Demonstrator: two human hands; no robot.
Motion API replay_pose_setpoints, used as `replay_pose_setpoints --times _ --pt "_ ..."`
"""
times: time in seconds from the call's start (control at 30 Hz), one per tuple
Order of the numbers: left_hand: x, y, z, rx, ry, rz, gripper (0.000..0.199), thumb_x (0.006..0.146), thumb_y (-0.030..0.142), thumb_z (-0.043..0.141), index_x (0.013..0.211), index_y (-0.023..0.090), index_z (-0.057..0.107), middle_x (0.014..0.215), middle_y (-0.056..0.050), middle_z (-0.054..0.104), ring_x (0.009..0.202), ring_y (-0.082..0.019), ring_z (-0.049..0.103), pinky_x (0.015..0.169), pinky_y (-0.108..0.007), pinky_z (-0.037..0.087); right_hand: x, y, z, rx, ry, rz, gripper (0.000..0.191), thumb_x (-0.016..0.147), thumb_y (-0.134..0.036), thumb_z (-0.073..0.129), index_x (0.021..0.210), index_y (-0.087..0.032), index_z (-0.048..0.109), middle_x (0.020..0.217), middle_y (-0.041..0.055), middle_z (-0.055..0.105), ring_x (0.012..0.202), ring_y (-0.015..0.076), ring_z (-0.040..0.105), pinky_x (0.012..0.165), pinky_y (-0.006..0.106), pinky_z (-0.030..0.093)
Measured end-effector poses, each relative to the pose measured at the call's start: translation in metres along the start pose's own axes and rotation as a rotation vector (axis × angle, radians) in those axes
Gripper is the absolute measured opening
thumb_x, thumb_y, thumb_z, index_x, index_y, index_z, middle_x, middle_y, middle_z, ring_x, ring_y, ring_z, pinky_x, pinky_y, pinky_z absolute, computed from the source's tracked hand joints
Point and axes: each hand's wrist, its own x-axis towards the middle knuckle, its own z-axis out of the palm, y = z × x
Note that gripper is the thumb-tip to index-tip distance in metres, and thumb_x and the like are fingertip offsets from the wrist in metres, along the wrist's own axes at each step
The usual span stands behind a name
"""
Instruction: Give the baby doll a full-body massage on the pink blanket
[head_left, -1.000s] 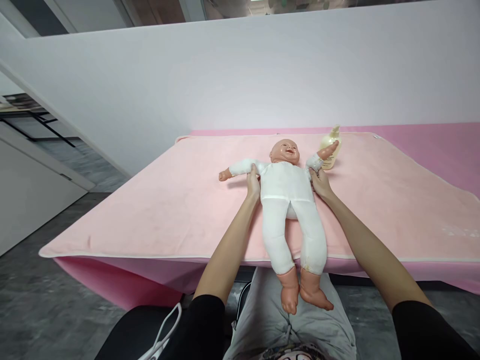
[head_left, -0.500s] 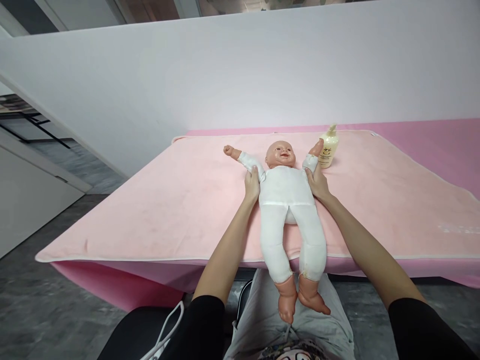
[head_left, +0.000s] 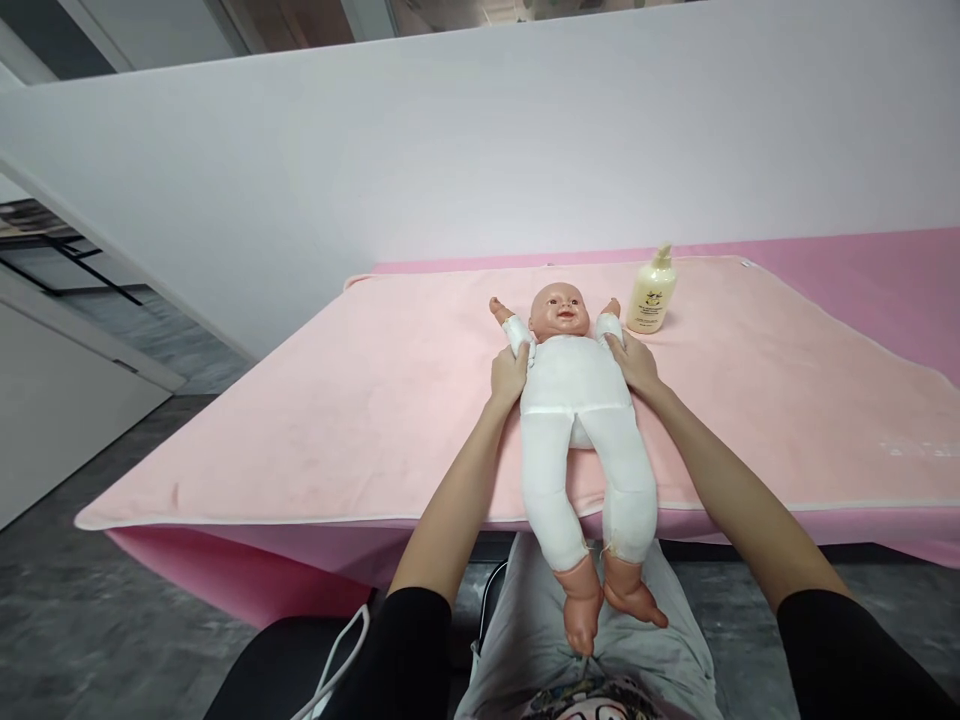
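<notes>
A baby doll with a white cloth body lies on its back, head toward the wall. Its plastic feet hang past the table's front edge, over my lap. My left hand is closed around the doll's upper arm on the left side of the view. On the other side, my right hand grips the opposite upper arm, thumb against the cloth. Both doll arms point up beside the head. Just beyond my right hand stands a pale yellow pump bottle, apart from the doll's hand.
A pink towel covers most of the table, over a darker pink cover. Behind it rises a white wall. At lower left are a black seat and a white cable.
The doll's arms have swung inward, from spread outward to closer beside its head. My left hand has shifted slightly right, and the doll's hand no longer overlaps the bottle.
</notes>
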Motion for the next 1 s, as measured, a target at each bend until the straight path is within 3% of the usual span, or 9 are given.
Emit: replay_pose_setpoints --times 0.23,0.37,0.53,0.63,0.73,0.8,0.9,1.0 --pt "0.002 0.005 -0.006 -0.002 -0.098 -0.073 0.043 0.082 0.050 0.037 0.069 0.015 0.058 0.074 -0.015 0.065 0.076 -0.026 0.060 0.063 -0.032 0.040 0.002 -0.001 -0.004 -0.011 -0.077 0.032 0.057 0.085 -0.058 0.022 0.102 -0.018 0.059 0.098 0.0132 0.065 0.084 0.0281 0.058 0.071 0.036 0.041" --pt "0.000 0.008 -0.009 -0.071 -0.074 -0.139 0.037 0.074 0.052 0.051 0.059 0.018 0.054 0.068 -0.014 0.063 0.078 -0.031 0.061 0.069 -0.036 0.041 0.002 -0.001 -0.005 -0.002 -0.087 0.041 0.055 0.084 -0.059 0.026 0.091 -0.017 0.061 0.088 0.0126 0.066 0.077 0.0262 0.058 0.070 0.036 0.042" --pt "0.002 0.007 -0.009 -0.131 -0.064 -0.203 0.034 0.069 0.050 0.058 0.058 0.018 0.054 0.076 -0.017 0.065 0.085 -0.035 0.061 0.074 -0.040 0.042 0.003 0.001 -0.006 0.036 -0.068 0.018 0.049 0.082 -0.058 0.032 0.083 -0.018 0.061 0.082 0.0120 0.066 0.077 0.0266 0.058 0.072 0.038 0.043" --pt "0.002 0.006 -0.013 -0.399 -0.241 -0.224 0.030 0.069 0.044 0.059 0.070 0.014 0.060 0.079 -0.015 0.066 0.085 -0.031 0.061 0.075 -0.038 0.043 0.003 0.003 -0.008 0.164 -0.075 0.067 0.045 0.080 -0.057 0.039 0.084 -0.018 0.061 0.077 0.0109 0.065 0.078 0.0278 0.059 0.073 0.040 0.044" --pt "-0.001 0.010 -0.023 -0.688 -0.486 -0.192 0.029 0.064 0.027 0.064 0.090 0.014 0.061 0.085 -0.009 0.067 0.084 -0.025 0.061 0.077 -0.035 0.045 0.001 0.004 -0.012 0.430 -0.179 0.147 0.040 0.076 -0.055 0.047 0.088 -0.019 0.058 0.061 0.0056 0.059 0.060 0.0230 0.056 0.061 0.038 0.046" --pt "-0.004 0.013 -0.027 -0.792 -0.560 -0.160 0.038 0.058 0.015 0.063 0.097 0.015 0.060 0.087 -0.007 0.067 0.084 -0.022 0.062 0.080 -0.034 0.045 0.001 0.003 -0.014 0.587 -0.222 0.169 0.033 0.072 -0.048 0.057 0.087 -0.019 0.055 0.058 0.0018 0.055 0.052 0.0180 0.052 0.052 0.033 0.045" --pt "-0.004 0.015 -0.024 -0.899 -0.468 -0.126 0.045 0.055 0.009 0.061 0.100 0.014 0.057 0.090 -0.007 0.067 0.085 -0.021 0.062 0.083 -0.036 0.046 0.005 0.003 -0.015 0.712 -0.176 0.175 0.027 0.062 -0.034 0.065 0.080 -0.019 0.052 0.063 -0.0002 0.056 0.053 0.0139 0.050 0.049 0.028 0.043" --pt "0.001 0.012 -0.011 -0.915 -0.175 -0.060 0.048 0.056 0.011 0.064 0.104 0.014 0.056 0.098 -0.008 0.066 0.092 -0.021 0.061 0.084 -0.035 0.046 0.010 0.004 -0.014 0.823 -0.064 0.153 0.029 0.056 -0.028 0.068 0.079 -0.019 0.052 0.072 0.0005 0.059 0.062 0.0142 0.055 0.055 0.028 0.047"
